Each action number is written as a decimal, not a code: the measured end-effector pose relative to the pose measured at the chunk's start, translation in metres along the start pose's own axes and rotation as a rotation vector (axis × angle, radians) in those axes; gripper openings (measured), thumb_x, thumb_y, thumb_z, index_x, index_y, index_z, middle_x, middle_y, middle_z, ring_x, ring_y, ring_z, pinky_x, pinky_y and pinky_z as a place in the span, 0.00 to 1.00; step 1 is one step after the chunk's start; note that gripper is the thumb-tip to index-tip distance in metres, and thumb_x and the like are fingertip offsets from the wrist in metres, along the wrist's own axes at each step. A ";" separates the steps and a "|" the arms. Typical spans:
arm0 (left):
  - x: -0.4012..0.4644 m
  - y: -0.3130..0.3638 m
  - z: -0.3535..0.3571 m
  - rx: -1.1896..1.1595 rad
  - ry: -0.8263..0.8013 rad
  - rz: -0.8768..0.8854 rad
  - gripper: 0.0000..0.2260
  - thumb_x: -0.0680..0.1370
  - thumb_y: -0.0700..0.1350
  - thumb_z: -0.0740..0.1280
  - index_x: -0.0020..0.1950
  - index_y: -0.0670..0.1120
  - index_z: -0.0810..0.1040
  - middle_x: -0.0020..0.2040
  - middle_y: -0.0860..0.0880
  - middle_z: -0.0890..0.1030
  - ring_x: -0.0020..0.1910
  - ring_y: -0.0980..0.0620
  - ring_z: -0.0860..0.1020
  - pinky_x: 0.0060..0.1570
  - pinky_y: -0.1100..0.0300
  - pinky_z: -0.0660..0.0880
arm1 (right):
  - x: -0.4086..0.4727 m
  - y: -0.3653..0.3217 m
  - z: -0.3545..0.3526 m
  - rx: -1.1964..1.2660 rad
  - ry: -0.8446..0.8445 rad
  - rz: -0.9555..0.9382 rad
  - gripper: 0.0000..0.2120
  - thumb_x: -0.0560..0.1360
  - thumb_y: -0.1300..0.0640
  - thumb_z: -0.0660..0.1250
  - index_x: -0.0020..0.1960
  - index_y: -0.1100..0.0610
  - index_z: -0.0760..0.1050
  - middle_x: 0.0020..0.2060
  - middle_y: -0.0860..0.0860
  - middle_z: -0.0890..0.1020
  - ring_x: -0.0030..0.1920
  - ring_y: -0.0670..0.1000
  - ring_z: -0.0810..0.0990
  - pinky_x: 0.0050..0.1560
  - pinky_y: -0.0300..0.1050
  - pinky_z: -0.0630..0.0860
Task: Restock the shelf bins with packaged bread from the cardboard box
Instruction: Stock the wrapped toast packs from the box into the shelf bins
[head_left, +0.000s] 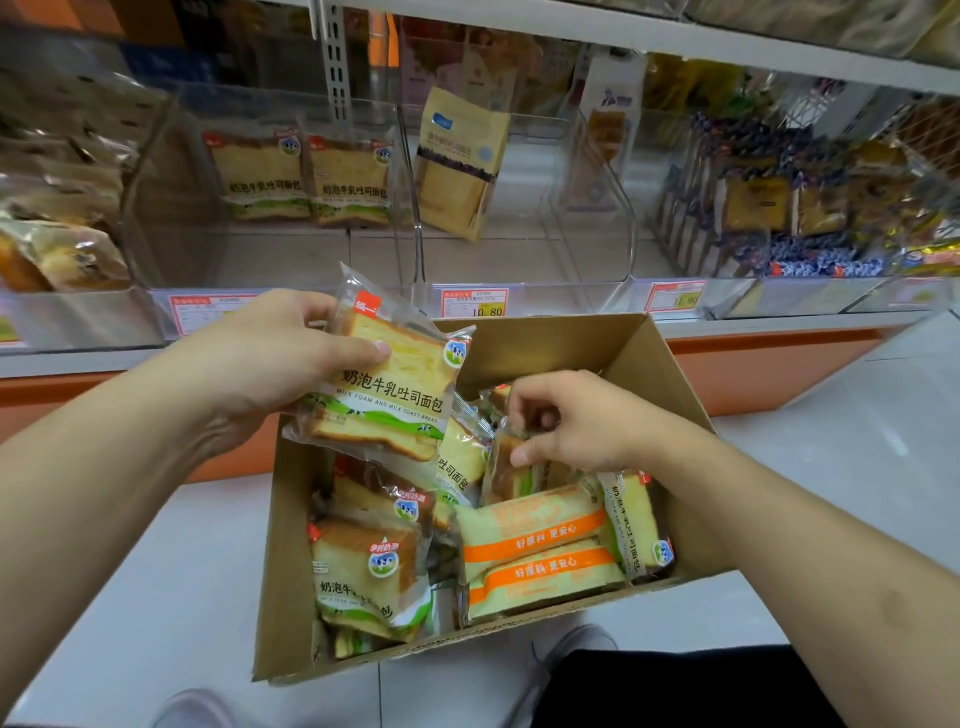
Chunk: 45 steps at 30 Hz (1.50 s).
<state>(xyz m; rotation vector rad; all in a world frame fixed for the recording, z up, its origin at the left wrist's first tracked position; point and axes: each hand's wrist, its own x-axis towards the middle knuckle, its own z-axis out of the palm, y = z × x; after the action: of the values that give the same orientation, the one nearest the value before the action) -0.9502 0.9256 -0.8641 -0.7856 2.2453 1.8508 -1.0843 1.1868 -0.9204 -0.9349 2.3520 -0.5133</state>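
Observation:
An open cardboard box (644, 358) stands on the floor below the shelf, holding several packets of milk toast bread (366, 577) and two orange-striped packets (535, 535). My left hand (275, 358) grips one milk toast packet (389, 384) above the box's far left corner, thumb across its front. My right hand (576, 421) reaches into the box with curled fingers pinching the top of an upright packet (511, 467). Straight ahead, a clear shelf bin (171, 223) holds two matching toast packets (306, 179) standing at its back.
The neighbouring clear bin (587, 208) holds a tall yellow bread bag (460, 161). Bins left (57, 249) and right (779, 218) are packed with other baked goods. Price tags (474, 303) line the shelf edge. My shoes (576, 649) stand on the pale floor beside the box.

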 end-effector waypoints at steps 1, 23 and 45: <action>0.000 0.001 0.000 -0.003 0.002 0.003 0.12 0.75 0.44 0.77 0.58 0.46 0.83 0.48 0.45 0.89 0.47 0.44 0.88 0.57 0.41 0.82 | 0.000 0.002 -0.003 0.069 0.045 0.003 0.15 0.69 0.51 0.84 0.49 0.45 0.79 0.44 0.45 0.83 0.44 0.48 0.79 0.50 0.51 0.82; -0.016 0.010 0.001 0.188 0.150 0.265 0.17 0.82 0.43 0.69 0.59 0.68 0.80 0.54 0.54 0.83 0.47 0.50 0.84 0.46 0.51 0.83 | -0.030 -0.018 -0.059 0.771 0.457 -0.115 0.12 0.79 0.54 0.71 0.60 0.58 0.83 0.38 0.60 0.81 0.37 0.58 0.74 0.39 0.51 0.72; -0.035 0.012 0.002 -0.642 -0.037 0.123 0.12 0.78 0.46 0.72 0.61 0.47 0.85 0.58 0.44 0.87 0.58 0.43 0.85 0.65 0.45 0.76 | -0.016 -0.082 -0.050 0.748 0.189 -0.099 0.23 0.70 0.43 0.78 0.54 0.60 0.83 0.44 0.54 0.83 0.41 0.49 0.79 0.43 0.46 0.76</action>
<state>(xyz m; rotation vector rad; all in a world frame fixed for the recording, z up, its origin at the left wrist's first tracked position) -0.9266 0.9392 -0.8396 -0.6809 1.7002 2.6633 -1.0638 1.1491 -0.8332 -0.6558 1.9961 -1.4421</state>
